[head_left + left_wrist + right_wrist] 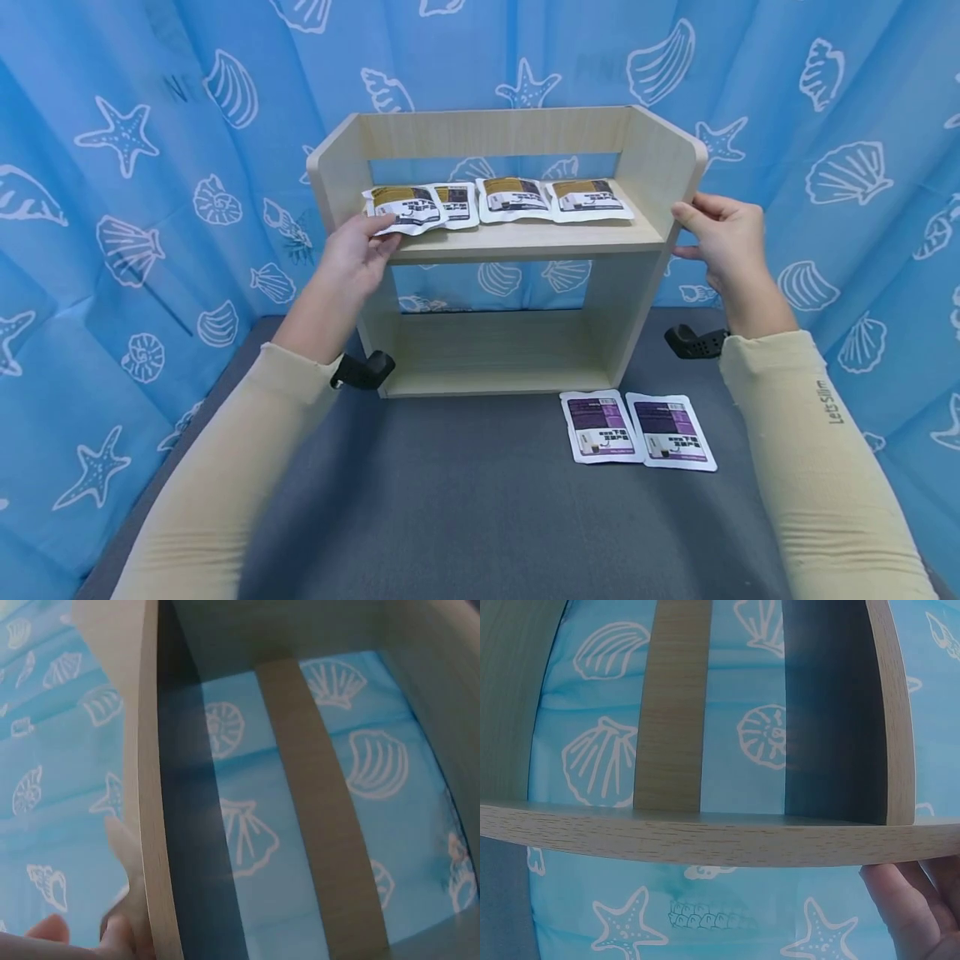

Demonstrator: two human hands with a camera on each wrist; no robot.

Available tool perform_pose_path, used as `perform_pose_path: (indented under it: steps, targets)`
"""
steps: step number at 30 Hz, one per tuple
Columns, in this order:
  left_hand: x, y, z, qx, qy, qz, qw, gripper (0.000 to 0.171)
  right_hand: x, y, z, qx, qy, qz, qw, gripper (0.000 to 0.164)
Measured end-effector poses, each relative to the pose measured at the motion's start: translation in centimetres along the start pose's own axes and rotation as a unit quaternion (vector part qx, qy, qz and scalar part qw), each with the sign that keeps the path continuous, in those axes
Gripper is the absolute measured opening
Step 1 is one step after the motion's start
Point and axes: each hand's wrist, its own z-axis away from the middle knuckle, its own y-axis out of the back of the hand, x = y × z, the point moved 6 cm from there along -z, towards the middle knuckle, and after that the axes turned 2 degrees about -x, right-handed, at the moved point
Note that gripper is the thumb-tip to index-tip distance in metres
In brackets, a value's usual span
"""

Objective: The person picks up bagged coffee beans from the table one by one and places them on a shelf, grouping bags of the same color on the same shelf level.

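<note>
In the head view a small light-wood two-tier shelf (517,242) stands on the dark table. My left hand (356,254) pinches the leftmost white packet (408,208) at its near corner, by the front left edge of the upper board. In the left wrist view that packet's pale corner (127,859) shows beside the wood edge, with fingertips (116,934) on it. This packet overlaps a second packet (456,204); two more packets (513,198) lie to the right. My right hand (727,237) touches the outside of the right side panel (663,167) with thumb and fingertips, holding no packet.
Two purple-and-white packets (637,429) lie side by side on the grey table (465,492), before the shelf's right front corner. The lower board (498,350) sits near table level. A blue curtain (150,208) with white shell prints hangs behind and on both sides.
</note>
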Motion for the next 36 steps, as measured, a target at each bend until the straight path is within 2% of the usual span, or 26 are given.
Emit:
perform_pose_path:
  steps: [4,7,10,15,18,26,28,30,34,36]
  targets:
    - [-0.1,0.1,-0.2,0.028,-0.023,-0.003,0.9993,0.073,-0.1,-0.1,-0.1,-0.001,0.001,0.002,1.0,0.055]
    - [0.0,-0.1,-0.5,0.052,-0.037,0.017,0.9978,0.071,-0.2,0.0,-0.1,0.0,0.003,-0.001,1.0,0.055]
    - [0.0,-0.2,-0.8,0.066,-0.046,0.012,0.9967,0.068,-0.1,0.0,-0.2,0.0,0.002,-0.005,1.0,0.055]
    - [0.2,-0.1,-1.3,0.072,-0.055,0.002,0.9959,0.054,-0.1,-0.3,-0.2,-0.003,0.006,-0.012,1.0,0.054]
    - [0.3,-0.3,-1.5,0.07,-0.054,0.016,0.996,0.048,-0.1,-0.3,-0.2,-0.002,0.009,-0.007,1.0,0.054]
    - [1.0,-1.2,-2.2,0.064,-0.051,0.124,0.989,0.043,-0.1,-0.8,-0.1,-0.011,0.004,0.004,1.0,0.055]
    - [1.1,-1.5,-2.6,0.066,-0.057,0.129,0.9878,0.043,-0.1,-1.0,-0.1,-0.013,0.0,0.006,1.0,0.056]
    - [1.1,-1.6,-3.0,0.081,-0.066,0.121,0.9871,0.042,-0.1,-1.0,0.0,-0.012,-0.003,0.009,1.0,0.056]
    - [1.0,-1.3,-3.7,0.105,-0.104,0.104,0.9836,0.037,0.0,-1.0,0.1,-0.012,-0.004,0.017,1.0,0.056]
    - [1.1,-1.2,-4.0,0.108,-0.117,0.113,0.9809,0.036,0.0,-1.0,0.1,-0.013,-0.003,0.018,1.0,0.056]
